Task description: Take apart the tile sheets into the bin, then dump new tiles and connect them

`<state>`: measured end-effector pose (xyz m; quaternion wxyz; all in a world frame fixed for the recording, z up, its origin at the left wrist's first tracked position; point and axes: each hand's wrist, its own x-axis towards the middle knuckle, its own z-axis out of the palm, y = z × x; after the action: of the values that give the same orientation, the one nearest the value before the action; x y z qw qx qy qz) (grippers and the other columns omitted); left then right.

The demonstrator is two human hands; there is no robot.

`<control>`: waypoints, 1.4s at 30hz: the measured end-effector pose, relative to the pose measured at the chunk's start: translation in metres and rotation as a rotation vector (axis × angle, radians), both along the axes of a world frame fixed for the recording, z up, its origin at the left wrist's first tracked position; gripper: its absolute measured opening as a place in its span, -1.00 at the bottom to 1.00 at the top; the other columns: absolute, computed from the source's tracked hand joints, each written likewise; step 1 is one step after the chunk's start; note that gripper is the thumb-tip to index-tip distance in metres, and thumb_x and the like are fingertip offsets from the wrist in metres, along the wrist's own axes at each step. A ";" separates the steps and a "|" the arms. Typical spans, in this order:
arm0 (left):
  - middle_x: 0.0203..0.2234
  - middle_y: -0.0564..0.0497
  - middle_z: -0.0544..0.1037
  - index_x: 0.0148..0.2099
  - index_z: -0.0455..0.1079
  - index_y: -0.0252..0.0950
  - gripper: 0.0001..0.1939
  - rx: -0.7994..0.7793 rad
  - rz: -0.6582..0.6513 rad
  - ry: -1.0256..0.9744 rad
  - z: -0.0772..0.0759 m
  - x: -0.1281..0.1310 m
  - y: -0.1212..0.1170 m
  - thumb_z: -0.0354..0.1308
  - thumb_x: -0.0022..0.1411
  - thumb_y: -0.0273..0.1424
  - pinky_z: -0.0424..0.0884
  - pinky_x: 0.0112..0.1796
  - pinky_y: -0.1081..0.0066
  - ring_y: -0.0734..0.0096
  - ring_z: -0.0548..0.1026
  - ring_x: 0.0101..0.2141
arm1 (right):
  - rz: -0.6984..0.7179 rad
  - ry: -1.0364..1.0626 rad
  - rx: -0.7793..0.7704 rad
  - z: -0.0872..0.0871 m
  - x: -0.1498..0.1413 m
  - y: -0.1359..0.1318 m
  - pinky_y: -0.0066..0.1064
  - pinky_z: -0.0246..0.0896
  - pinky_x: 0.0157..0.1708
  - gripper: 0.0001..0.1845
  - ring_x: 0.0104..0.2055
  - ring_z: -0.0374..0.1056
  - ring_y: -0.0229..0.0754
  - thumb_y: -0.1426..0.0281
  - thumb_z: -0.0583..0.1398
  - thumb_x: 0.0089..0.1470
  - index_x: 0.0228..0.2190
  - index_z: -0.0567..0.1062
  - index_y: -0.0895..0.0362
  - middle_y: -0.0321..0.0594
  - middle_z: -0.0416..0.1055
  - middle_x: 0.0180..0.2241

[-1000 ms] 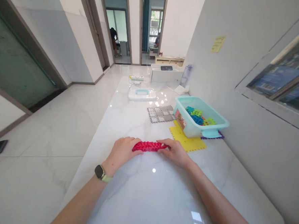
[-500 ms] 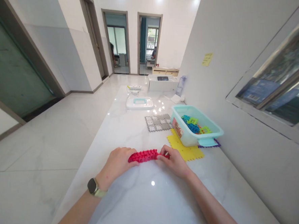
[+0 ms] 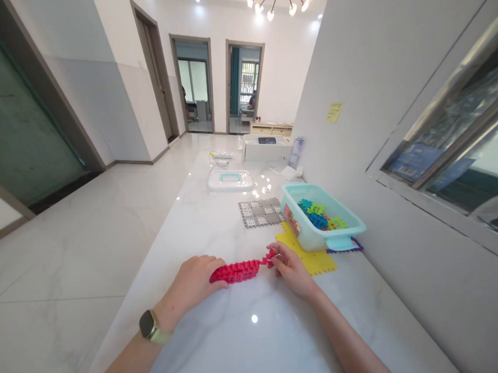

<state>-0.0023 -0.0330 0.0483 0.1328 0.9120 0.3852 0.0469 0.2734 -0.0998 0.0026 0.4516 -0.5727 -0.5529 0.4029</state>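
A row of red interlocking blocks (image 3: 237,270) lies on the white marble table (image 3: 231,337) between my hands. My left hand (image 3: 192,284), with a watch on its wrist, is closed over the row's left end. At the right end my right hand (image 3: 288,268) pinches the last red piece, which is tilted up from the rest.
A teal tub (image 3: 320,227) holding blue, green and orange blocks stands on a yellow foam mat (image 3: 312,261) by the right wall, with a purple mat under its far side. A grey tile mat (image 3: 261,211), a clear lidded box (image 3: 230,180) and a white box (image 3: 267,147) lie farther back.
The view has tilted upward. My right hand has lifted the last red piece at the row's right end. My left hand still holds the left end.
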 end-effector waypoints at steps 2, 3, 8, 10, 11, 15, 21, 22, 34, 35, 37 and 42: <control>-0.33 0.08 0.56 -0.17 0.47 -0.10 -0.79 -0.032 -0.027 -0.013 0.002 0.000 -0.001 0.27 0.18 -0.17 0.26 -0.28 0.37 0.25 0.49 -0.28 | -0.050 -0.104 0.030 -0.003 -0.002 0.000 -0.40 0.26 -0.43 -0.75 -0.40 0.31 -0.26 0.32 0.04 0.18 -0.12 0.36 0.08 -0.25 0.34 -0.29; -0.33 0.08 0.56 -0.16 0.47 -0.10 -0.79 -0.044 -0.037 -0.017 0.004 0.000 -0.002 0.27 0.17 -0.18 0.26 -0.27 0.37 0.25 0.49 -0.28 | -0.057 -0.157 0.055 -0.004 -0.003 0.000 -0.38 0.27 -0.40 -0.76 -0.40 0.31 -0.26 0.35 0.01 0.18 -0.14 0.38 0.08 -0.25 0.35 -0.29; -0.34 0.09 0.56 -0.18 0.48 -0.12 -0.80 -0.071 -0.055 -0.019 0.008 0.002 -0.003 0.28 0.17 -0.18 0.27 -0.26 0.37 0.27 0.49 -0.28 | -0.140 -0.225 0.188 -0.008 -0.004 0.003 -0.31 0.31 -0.32 -0.73 -0.38 0.30 -0.23 0.40 -0.05 0.21 -0.21 0.43 0.10 -0.18 0.34 -0.24; -0.34 0.08 0.56 -0.18 0.48 -0.12 -0.80 -0.074 -0.056 -0.017 0.008 0.002 -0.004 0.27 0.17 -0.18 0.27 -0.25 0.37 0.27 0.49 -0.28 | -0.219 -0.222 0.199 -0.006 -0.003 0.002 -0.26 0.33 -0.25 -0.73 -0.33 0.33 -0.20 0.37 -0.04 0.22 -0.18 0.42 0.10 -0.16 0.33 -0.21; -0.34 0.08 0.57 -0.17 0.48 -0.12 -0.79 -0.073 -0.054 -0.016 0.007 0.003 -0.004 0.27 0.17 -0.18 0.27 -0.25 0.37 0.27 0.49 -0.28 | -0.228 -0.227 0.197 -0.003 -0.003 0.001 -0.23 0.32 -0.18 -0.74 -0.26 0.34 -0.17 0.34 -0.02 0.23 -0.16 0.41 0.09 -0.15 0.32 -0.18; -0.35 0.04 0.56 -0.21 0.47 -0.14 -0.79 -0.038 -0.036 0.009 0.006 0.007 -0.007 0.27 0.16 -0.17 0.27 -0.28 0.35 0.24 0.49 -0.30 | 0.024 -0.225 0.146 0.012 -0.016 -0.010 -0.21 0.25 0.01 -0.65 -0.02 0.29 -0.09 0.21 0.11 0.21 -0.01 0.37 0.06 -0.14 0.27 -0.07; -0.41 0.01 0.54 -0.34 0.41 -0.20 -0.70 0.081 0.058 0.072 0.004 0.019 -0.016 0.28 0.12 -0.08 0.26 -0.33 0.32 0.20 0.48 -0.35 | 0.241 -0.323 0.144 0.017 -0.046 -0.017 -0.33 0.26 -0.10 -0.70 -0.12 0.31 -0.16 0.36 0.31 0.02 -0.16 0.44 0.07 -0.21 0.23 -0.11; -0.41 0.01 0.54 -0.34 0.41 -0.21 -0.67 0.085 0.069 0.074 0.004 0.021 -0.017 0.28 0.11 -0.05 0.26 -0.33 0.31 0.19 0.48 -0.35 | 0.230 -0.328 0.146 0.015 -0.047 -0.016 -0.34 0.26 -0.11 -0.75 -0.14 0.31 -0.17 0.40 0.29 0.04 -0.19 0.44 0.07 -0.22 0.24 -0.13; -0.22 0.04 0.54 -0.03 0.42 -0.12 -0.46 -0.112 0.078 -0.085 0.004 -0.011 0.007 0.41 -0.07 -0.12 0.30 -0.22 0.36 0.21 0.49 -0.21 | 0.187 -0.388 0.160 0.014 -0.033 -0.012 -0.33 0.23 -0.13 -0.88 -0.18 0.31 -0.16 0.34 0.23 0.14 -0.25 0.45 0.08 -0.22 0.29 -0.18; -0.21 0.04 0.54 -0.01 0.41 -0.13 -0.46 -0.153 0.098 -0.098 0.003 -0.018 0.011 0.40 -0.06 -0.16 0.31 -0.24 0.38 0.23 0.49 -0.22 | 0.182 -0.404 0.157 0.015 -0.030 -0.011 -0.31 0.23 -0.13 -0.88 -0.18 0.31 -0.16 0.33 0.22 0.15 -0.26 0.45 0.08 -0.21 0.30 -0.18; -0.26 0.06 0.54 -0.04 0.42 -0.16 -0.57 -0.239 0.099 -0.136 0.002 -0.028 0.018 0.35 0.02 -0.22 0.31 -0.27 0.41 0.28 0.50 -0.26 | 0.173 -0.441 0.156 0.014 -0.024 -0.009 -0.28 0.23 -0.13 -0.87 -0.17 0.31 -0.13 0.30 0.21 0.15 -0.26 0.45 0.08 -0.19 0.31 -0.18; -0.39 0.10 0.53 -0.25 0.44 -0.22 -0.89 -0.317 0.009 -0.225 0.001 -0.031 0.020 0.22 0.13 -0.35 0.27 -0.36 0.47 0.37 0.47 -0.37 | 0.165 -0.488 0.161 0.010 -0.015 -0.005 -0.27 0.24 -0.17 -0.86 -0.22 0.31 -0.12 0.29 0.20 0.15 -0.27 0.43 0.09 -0.19 0.32 -0.22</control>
<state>-0.0331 -0.0131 0.0497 0.3170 0.8670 0.3743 0.0878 0.2580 -0.1047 0.0129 0.3149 -0.5680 -0.7205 0.2432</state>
